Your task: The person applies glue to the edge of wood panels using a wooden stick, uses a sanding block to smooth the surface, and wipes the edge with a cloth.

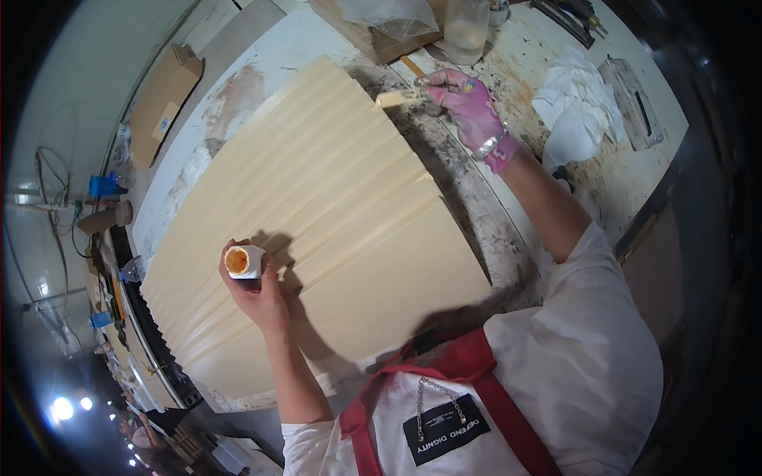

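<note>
One left hand (255,292) curls around one white bottle (255,257), mouth up, its bottom hard to see. Under that hand lies one cream ribbed panel (357,246). Farther off, one pink-gloved right hand (470,111) pinches one flat brush (397,98) sideways, bristles pointing left by the panel's edge; fingers hide some handle.

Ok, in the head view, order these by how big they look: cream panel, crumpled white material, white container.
1. Cream panel, largest by far
2. Crumpled white material
3. White container, held in the left hand
</note>
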{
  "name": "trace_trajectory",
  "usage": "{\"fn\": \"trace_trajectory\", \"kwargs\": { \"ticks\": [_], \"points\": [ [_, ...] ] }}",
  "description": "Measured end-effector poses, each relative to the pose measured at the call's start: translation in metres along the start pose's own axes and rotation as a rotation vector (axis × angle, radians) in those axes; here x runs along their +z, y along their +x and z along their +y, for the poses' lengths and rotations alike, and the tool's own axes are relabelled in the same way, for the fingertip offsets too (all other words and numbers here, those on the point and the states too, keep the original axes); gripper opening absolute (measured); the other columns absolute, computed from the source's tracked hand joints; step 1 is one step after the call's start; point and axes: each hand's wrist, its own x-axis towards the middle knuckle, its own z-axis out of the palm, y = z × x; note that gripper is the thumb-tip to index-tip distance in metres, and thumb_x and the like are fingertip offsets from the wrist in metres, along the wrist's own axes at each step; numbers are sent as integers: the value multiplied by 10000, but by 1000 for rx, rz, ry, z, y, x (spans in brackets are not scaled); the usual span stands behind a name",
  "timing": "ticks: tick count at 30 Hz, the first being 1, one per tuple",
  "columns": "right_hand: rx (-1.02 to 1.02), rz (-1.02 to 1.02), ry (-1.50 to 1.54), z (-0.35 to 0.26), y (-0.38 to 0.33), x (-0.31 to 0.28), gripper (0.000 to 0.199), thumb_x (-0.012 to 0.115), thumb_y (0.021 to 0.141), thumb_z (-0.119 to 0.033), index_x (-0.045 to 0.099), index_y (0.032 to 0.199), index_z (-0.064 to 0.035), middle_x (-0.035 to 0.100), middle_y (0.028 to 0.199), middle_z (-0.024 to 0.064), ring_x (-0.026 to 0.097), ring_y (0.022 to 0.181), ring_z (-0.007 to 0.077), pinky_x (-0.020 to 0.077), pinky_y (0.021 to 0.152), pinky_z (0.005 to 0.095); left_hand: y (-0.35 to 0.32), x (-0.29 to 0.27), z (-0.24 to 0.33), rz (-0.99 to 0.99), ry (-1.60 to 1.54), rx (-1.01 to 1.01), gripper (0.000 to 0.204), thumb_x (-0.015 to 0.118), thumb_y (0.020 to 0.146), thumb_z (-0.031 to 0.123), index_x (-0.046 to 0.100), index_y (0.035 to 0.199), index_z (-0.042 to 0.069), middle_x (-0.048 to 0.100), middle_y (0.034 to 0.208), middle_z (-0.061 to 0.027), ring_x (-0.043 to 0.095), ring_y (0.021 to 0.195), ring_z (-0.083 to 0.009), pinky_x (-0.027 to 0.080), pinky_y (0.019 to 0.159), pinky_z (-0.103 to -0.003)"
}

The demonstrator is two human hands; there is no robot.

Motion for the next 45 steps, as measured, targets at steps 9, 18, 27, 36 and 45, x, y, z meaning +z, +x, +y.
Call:
{"fn": "trace_trajectory", "kwargs": {
  "ticks": [9, 18, 27, 36, 45],
  "points": [
    [68, 59, 241, -14, -29, -26, 200, 581, 837, -1, 556, 1033, 26, 638, 860, 88, 608, 720, 132, 509, 656, 256, -1, 3, 4, 31, 45, 31, 456, 609, 838, 17, 425, 1255, 13, 520, 1171, -103, 506, 1047, -165, 404, 915, -273],
    [210, -64, 34, -41, -123, -45, 169, 573, 856, -4, 583, 1019, 42, 627, 894, 91, 572, 701, 102, 478, 596, 230, 1, -4, -5, -2, 54, 29, 488, 626, 811, 3, 427, 1257, 20, 536, 1099, -71, 528, 995, -138, 423, 892, -272],
    [74, 34, -132, -20, -136, -42, 156, 561, 845, 16, 602, 996, 19, 631, 931, 64, 576, 751, 81, 481, 624, 206, 0, -4, -5, -13, 88, 22, 492, 634, 806, -3, 427, 1252, 17, 532, 1096, -70, 524, 995, -139, 418, 894, -273],
    [53, 109, -173, -18, -142, -39, 172, 588, 841, 6, 609, 1010, 28, 631, 865, 37, 567, 701, 68, 477, 592, 206, 1, -4, -7, -18, 44, 25, 506, 634, 799, -19, 421, 1256, 15, 529, 1087, -70, 523, 985, -137, 421, 882, -268],
    [60, 129, -25, -11, -149, -39, 177, 582, 835, 26, 623, 1006, 12, 638, 889, 35, 570, 759, 62, 481, 643, 189, 1, -4, -5, -23, 36, 32, 519, 633, 795, -14, 410, 1263, 14, 527, 1067, -65, 534, 957, -137, 437, 860, -260]
  ]
}}
